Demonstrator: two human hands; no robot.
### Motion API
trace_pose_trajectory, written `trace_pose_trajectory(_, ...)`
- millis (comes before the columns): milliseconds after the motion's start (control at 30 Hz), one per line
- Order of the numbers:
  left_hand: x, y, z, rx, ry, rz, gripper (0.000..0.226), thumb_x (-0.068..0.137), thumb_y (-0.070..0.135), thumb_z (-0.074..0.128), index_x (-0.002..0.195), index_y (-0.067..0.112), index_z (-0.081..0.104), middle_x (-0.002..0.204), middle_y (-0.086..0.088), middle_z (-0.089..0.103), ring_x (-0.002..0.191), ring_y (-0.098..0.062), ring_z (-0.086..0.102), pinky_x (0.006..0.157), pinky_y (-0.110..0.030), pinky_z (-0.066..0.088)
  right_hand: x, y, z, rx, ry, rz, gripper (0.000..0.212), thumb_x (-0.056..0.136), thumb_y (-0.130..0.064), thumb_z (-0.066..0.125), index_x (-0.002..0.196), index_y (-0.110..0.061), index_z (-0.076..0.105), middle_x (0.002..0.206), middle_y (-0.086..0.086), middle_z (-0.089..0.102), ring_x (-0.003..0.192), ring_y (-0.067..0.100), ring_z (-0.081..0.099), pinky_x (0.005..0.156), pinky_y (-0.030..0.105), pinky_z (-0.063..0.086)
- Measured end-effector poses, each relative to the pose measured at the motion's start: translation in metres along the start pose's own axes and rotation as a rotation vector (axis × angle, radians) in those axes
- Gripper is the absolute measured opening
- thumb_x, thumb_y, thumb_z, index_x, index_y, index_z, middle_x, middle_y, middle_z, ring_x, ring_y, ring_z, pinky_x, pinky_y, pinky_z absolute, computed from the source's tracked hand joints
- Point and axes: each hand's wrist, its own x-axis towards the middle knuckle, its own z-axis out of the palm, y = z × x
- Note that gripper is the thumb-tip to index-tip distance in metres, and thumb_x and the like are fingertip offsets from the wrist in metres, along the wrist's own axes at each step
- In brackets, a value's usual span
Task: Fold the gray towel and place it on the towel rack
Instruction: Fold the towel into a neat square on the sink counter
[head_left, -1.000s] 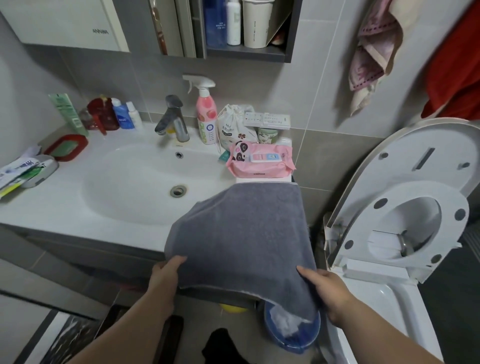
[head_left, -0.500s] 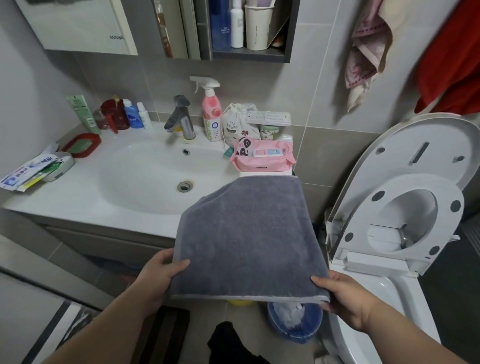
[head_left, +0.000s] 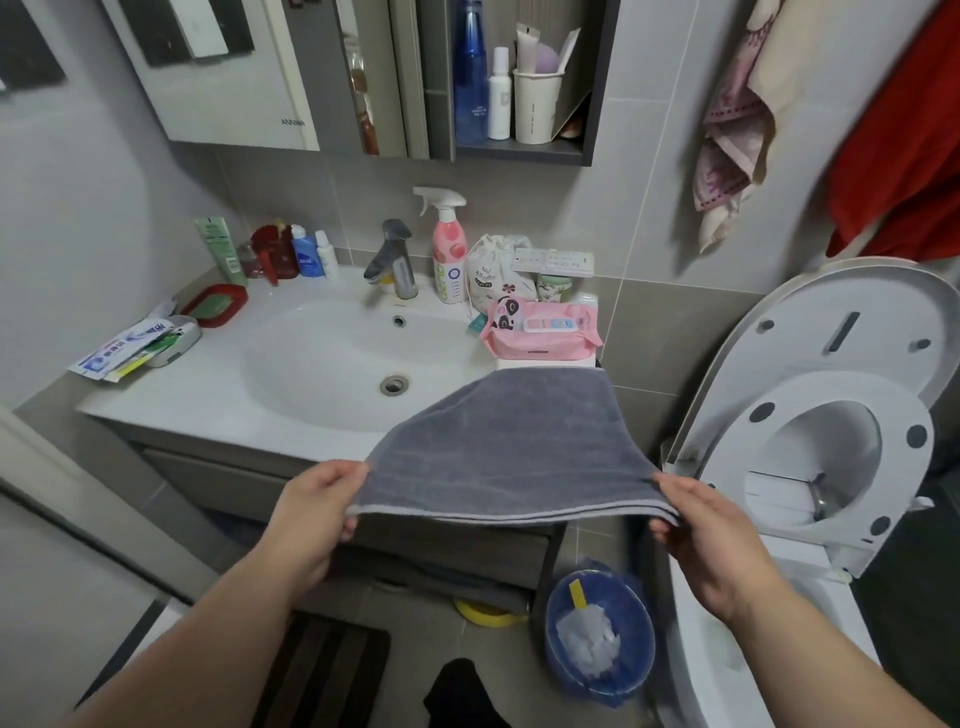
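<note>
Head view, the only one supplied. The soft gray terry towel with a pale woven border (head_left: 511, 447) is stretched flat between both hands, its far edge over the counter rim of the white vanity basin (head_left: 322, 374). Left hand (head_left: 314, 514) pinches the near left corner; right hand (head_left: 701, 525) pinches the near right corner. The towel extends away from the fingers; its held edge runs left to right. Both hands equally near. Towel rack not identifiable.
</note>
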Motion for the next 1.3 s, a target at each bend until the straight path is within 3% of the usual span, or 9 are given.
trace_pose_trajectory(167, -0.015, 0.024, -0.005, -0.094, -0.285, -0.039, 0.035, 0.086, -0.010, 0.058, 0.112, 0.013, 0.061, 0.084, -0.002, 0.067, 0.070, -0.008, 0.059, 0.062, -0.018, 0.047, -0.005, -0.009, 0.001, -0.111, -0.150, -0.078, 0.071, 0.048, -0.015, 0.086, 0.114, -0.006, 0.061, 0.104, 0.014, 0.073, 0.097, 0.020, 0.069, 0.082, 0.022, 0.056)
trace_pose_trajectory(267, -0.015, 0.029, -0.006, 0.025, -0.278, 0.044, 0.046, 0.071, -0.013, 0.066, 0.109, 0.012, 0.062, 0.080, 0.000, 0.073, 0.074, -0.006, 0.066, 0.075, -0.017, 0.054, -0.001, -0.008, 0.006, -0.253, -0.079, -0.142, 0.047, 0.075, 0.013, 0.065, 0.119, 0.000, 0.057, 0.105, 0.013, 0.071, 0.101, 0.020, 0.066, 0.082, 0.018, 0.054)
trace_pose_trajectory(433, -0.008, 0.045, -0.003, 0.236, -0.028, 0.220, 0.018, 0.082, -0.003, 0.067, 0.097, 0.006, 0.071, 0.074, -0.009, 0.066, 0.073, -0.022, 0.058, 0.064, -0.020, 0.045, 0.000, -0.019, 0.014, -0.330, 0.120, -0.277, 0.014, 0.088, 0.001, 0.057, 0.092, -0.005, 0.068, 0.076, 0.014, 0.067, 0.065, 0.014, 0.062, 0.065, 0.025, 0.056)
trace_pose_trajectory(567, -0.005, 0.043, -0.010, 0.312, -0.001, 0.263, 0.013, 0.082, 0.014, 0.072, 0.093, 0.010, 0.074, 0.089, -0.006, 0.070, 0.084, -0.020, 0.061, 0.074, -0.025, 0.042, -0.002, -0.022, 0.006, -0.458, 0.219, -0.360, 0.011, 0.084, -0.010, 0.062, 0.077, -0.011, 0.069, 0.084, 0.017, 0.064, 0.076, 0.021, 0.059, 0.075, 0.034, 0.047)
trace_pose_trajectory(700, -0.023, 0.033, -0.008, 0.138, -0.102, 0.251, 0.009, 0.081, 0.002, 0.067, 0.087, 0.001, 0.074, 0.089, -0.012, 0.073, 0.086, -0.019, 0.063, 0.080, -0.026, 0.044, -0.010, -0.020, -0.001, -0.315, 0.260, -0.346, 0.012, 0.077, 0.002, 0.046, 0.068, 0.009, 0.049, 0.068, 0.011, 0.039, 0.067, 0.019, 0.035, 0.057, 0.032, 0.027)
trace_pose_trajectory(767, -0.027, 0.026, -0.007, 0.096, -0.133, 0.276, 0.030, 0.070, 0.013, 0.072, 0.085, -0.013, 0.067, 0.083, -0.017, 0.067, 0.081, -0.022, 0.058, 0.075, -0.030, 0.042, -0.011, -0.013, -0.005, -0.297, 0.307, -0.399, 0.013, 0.066, -0.006, 0.044, 0.064, 0.006, 0.045, 0.065, 0.006, 0.031, 0.064, 0.018, 0.028, 0.055, 0.033, 0.020)
trace_pose_trajectory(900, -0.030, 0.022, -0.009, 0.000, -0.196, 0.210, 0.060, 0.052, 0.025, 0.072, 0.085, -0.022, 0.056, 0.072, -0.019, 0.060, 0.066, -0.024, 0.053, 0.062, -0.032, 0.039, -0.003, 0.000, -0.012, -0.323, 0.403, -0.460, 0.012, 0.060, -0.013, 0.041, 0.054, -0.002, 0.043, 0.063, 0.008, 0.034, 0.064, 0.022, 0.029, 0.059, 0.036, 0.023)
trace_pose_trajectory(1067, -0.024, 0.024, -0.005, -0.032, -0.236, 0.125, 0.013, 0.080, -0.001, 0.062, 0.089, -0.010, 0.064, 0.074, -0.018, 0.068, 0.062, -0.021, 0.063, 0.052, -0.024, 0.052, 0.003, 0.000, -0.009, -0.345, 0.368, -0.480, 0.014, 0.061, -0.013, 0.041, 0.054, -0.018, 0.030, 0.062, 0.004, 0.025, 0.065, 0.021, 0.024, 0.058, 0.037, 0.018)
trace_pose_trajectory(1300, 0.010, 0.032, 0.013, 0.076, -0.132, 0.039, 0.017, 0.093, 0.008, 0.052, 0.096, 0.005, 0.069, 0.092, -0.015, 0.076, 0.083, -0.027, 0.070, 0.078, -0.040, 0.053, 0.031, -0.014, 0.007, -0.432, 0.270, -0.414, 0.019, 0.086, -0.018, 0.047, 0.074, -0.014, 0.061, 0.070, 0.001, 0.057, 0.068, 0.014, 0.048, 0.063, 0.032, 0.040)
